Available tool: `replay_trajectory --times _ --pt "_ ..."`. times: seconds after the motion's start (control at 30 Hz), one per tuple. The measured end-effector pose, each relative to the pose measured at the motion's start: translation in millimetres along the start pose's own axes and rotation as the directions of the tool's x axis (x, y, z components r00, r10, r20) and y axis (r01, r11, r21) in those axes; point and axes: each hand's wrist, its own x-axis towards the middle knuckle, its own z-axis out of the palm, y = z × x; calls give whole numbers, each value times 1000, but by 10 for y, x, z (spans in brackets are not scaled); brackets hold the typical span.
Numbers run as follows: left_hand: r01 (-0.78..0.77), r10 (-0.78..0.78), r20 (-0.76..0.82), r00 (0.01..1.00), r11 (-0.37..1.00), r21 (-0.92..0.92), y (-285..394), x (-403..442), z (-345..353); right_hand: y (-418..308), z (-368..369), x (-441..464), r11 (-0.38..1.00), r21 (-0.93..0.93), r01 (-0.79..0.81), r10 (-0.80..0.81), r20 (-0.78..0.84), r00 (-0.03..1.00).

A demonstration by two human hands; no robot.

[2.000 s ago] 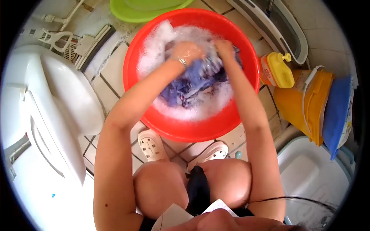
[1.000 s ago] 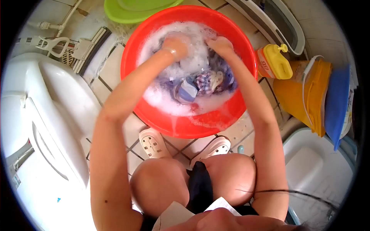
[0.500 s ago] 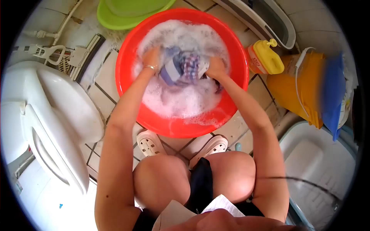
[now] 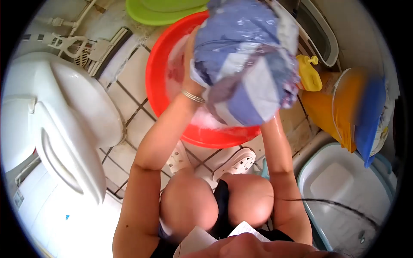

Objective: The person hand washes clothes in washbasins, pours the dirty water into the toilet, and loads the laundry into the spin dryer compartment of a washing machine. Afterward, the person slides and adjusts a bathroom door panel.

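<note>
A bunched wet blue-and-white cloth (image 4: pixel 241 64), checked along its right side, is lifted above the red basin (image 4: pixel 157 86). My left hand (image 4: pixel 192 79), with bangles at the wrist, grips the cloth's left side; its fingers are partly behind the fabric. On the other side, my right forearm (image 4: pixel 275 142) reaches up under the cloth, which hides the hand itself. Soapy water (image 4: pixel 204 118) with white foam shows in the basin below, much of it covered by the cloth.
A green basin (image 4: pixel 159 15) stands behind. To the right are a yellow bottle (image 4: pixel 309 73), an orange bucket (image 4: pixel 327 109), a blue item (image 4: pixel 372 120) and a pale tub (image 4: pixel 305 172). The white toilet (image 4: pixel 81 99) is at left, near a squeegee mop (image 4: pixel 112 51).
Both hands have risen out of the foam, bringing the cloth up from the basin toward the camera. The view has shifted slightly.
</note>
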Motion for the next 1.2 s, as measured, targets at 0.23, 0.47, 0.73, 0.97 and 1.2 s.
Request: replay_trajectory --times 0.23,0.47,0.73,0.97,1.2 --pt "-170 18 286 958 838 518 1272 -1024 946 -1280 944 -1176 962 273 3 41 -153 987" --pt "-473 97 491 865 483 737 3508 -1872 2185 -2497 2229 -2593 859 508 55 106 -283 953" --pt "-632 191 602 775 224 742 4545 -2340 3217 -3198 2661 -3365 746 654 129 124 -327 937" --pt "298 -334 171 927 932 205 3472 -2216 3248 -3665 2019 -3444 748 611 258 49 -439 897" --pt "203 -226 109 968 960 192 1819 -2598 5084 -4718 40 -3868 823 115 556 -293 -753 590"
